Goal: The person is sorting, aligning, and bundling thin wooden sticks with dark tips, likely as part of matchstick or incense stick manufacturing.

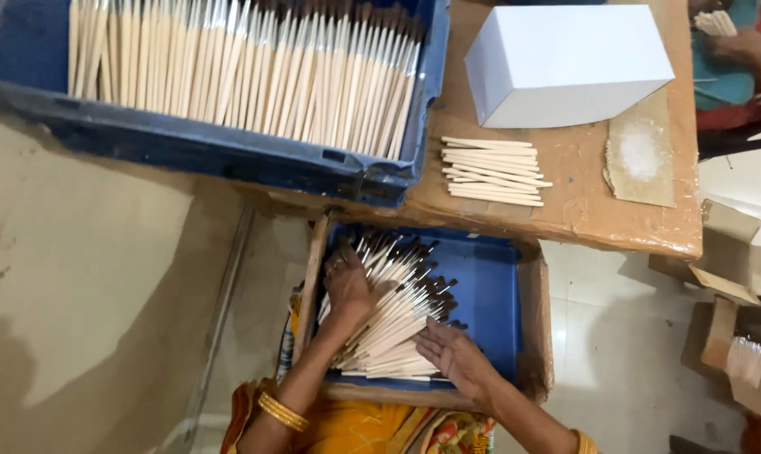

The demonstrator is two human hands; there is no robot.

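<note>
On the person's lap sits a shallow cardboard-framed tray with a blue lining. A fanned heap of paintbrushes — pale wooden handles, dark bristle tips — lies in its left half, tips pointing up and to the right.

Left hand: placed palm-down on the upper left of the heap, fingers spread and resting on the handles. It presses on the brushes and does not pinch any single one. Gold bangles circle that forearm.

Right hand: laid flat and open at the lower right edge of the heap, palm turned toward the handle ends, fingers together and extended. It touches the brushes from the side — nothing is enclosed in it.

Above the tray stands a cardboard-covered table. On it:
- a large blue crate, packed with upright rows of the same pale handles;
- a small loose stack of bare wooden handles, just right of the crate;
- a white box, beyond that stack.

At the top right corner, another person's hand holds a bundle of sticks, well apart from the tray.
</note>
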